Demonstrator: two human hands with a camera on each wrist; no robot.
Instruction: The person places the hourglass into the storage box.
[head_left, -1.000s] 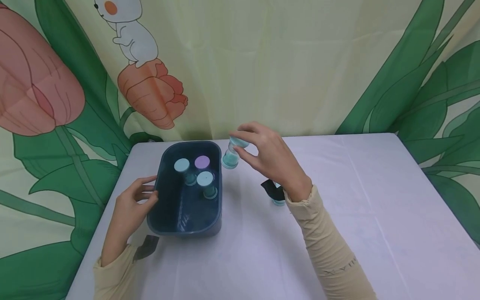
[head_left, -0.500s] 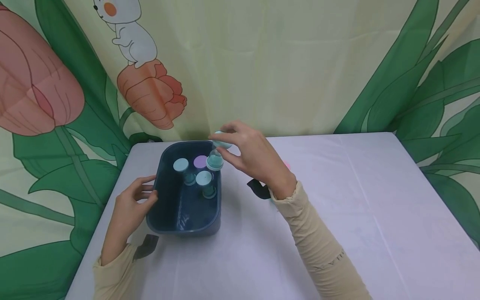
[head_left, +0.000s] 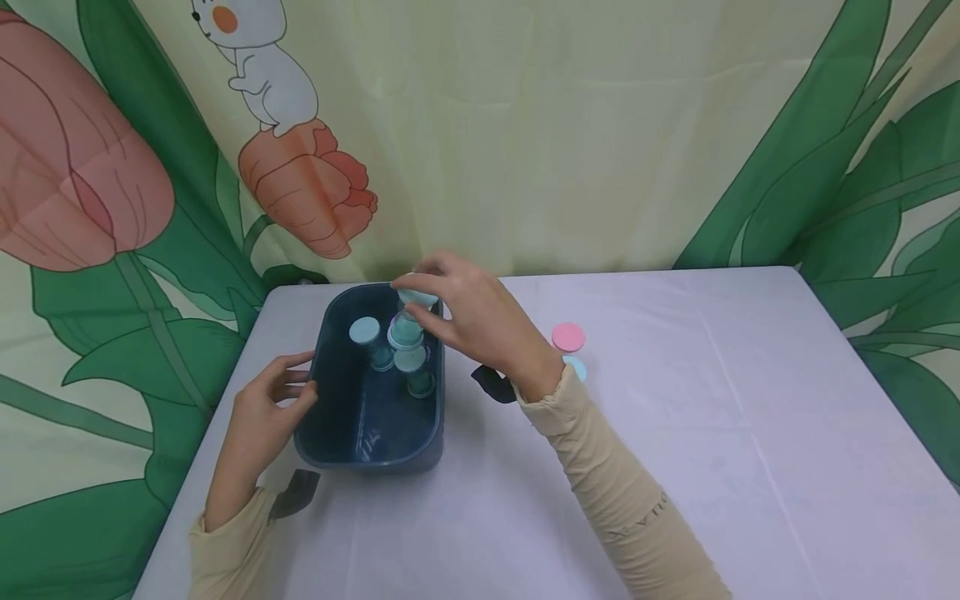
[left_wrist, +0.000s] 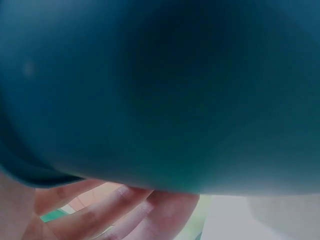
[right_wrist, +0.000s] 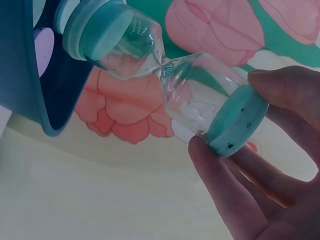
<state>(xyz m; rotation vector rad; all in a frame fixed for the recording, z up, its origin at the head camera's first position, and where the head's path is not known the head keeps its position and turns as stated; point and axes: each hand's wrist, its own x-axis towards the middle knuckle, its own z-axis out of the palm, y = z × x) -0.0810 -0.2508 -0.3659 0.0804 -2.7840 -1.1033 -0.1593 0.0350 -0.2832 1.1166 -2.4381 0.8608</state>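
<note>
My right hand (head_left: 483, 317) pinches a sand timer (right_wrist: 195, 95) by one teal end cap between thumb and fingers. This clear glass timer with teal sand hangs over the far right part of a dark blue bin (head_left: 352, 463). Inside the bin stand a light-blue-capped timer (head_left: 365, 331) and another light-blue-capped timer (head_left: 410, 360). A purple-capped timer (right_wrist: 45, 50) is mostly hidden behind the held one in the head view. My left hand (head_left: 258, 417) rests its fingertips on the bin's left outer wall, with the fingers (left_wrist: 107, 212) fairly straight.
A pink-capped timer (head_left: 567, 337) and a light blue cap (head_left: 576, 367) show on the white-covered table (head_left: 712, 467) right of the bin, partly behind my right forearm. A printed curtain (head_left: 585, 150) hangs behind the table's far edge.
My right hand has carried the sand timer leftward, from beside the bin to above its inside. The pink cap on the table has come into sight. My left hand and the bin stay put.
</note>
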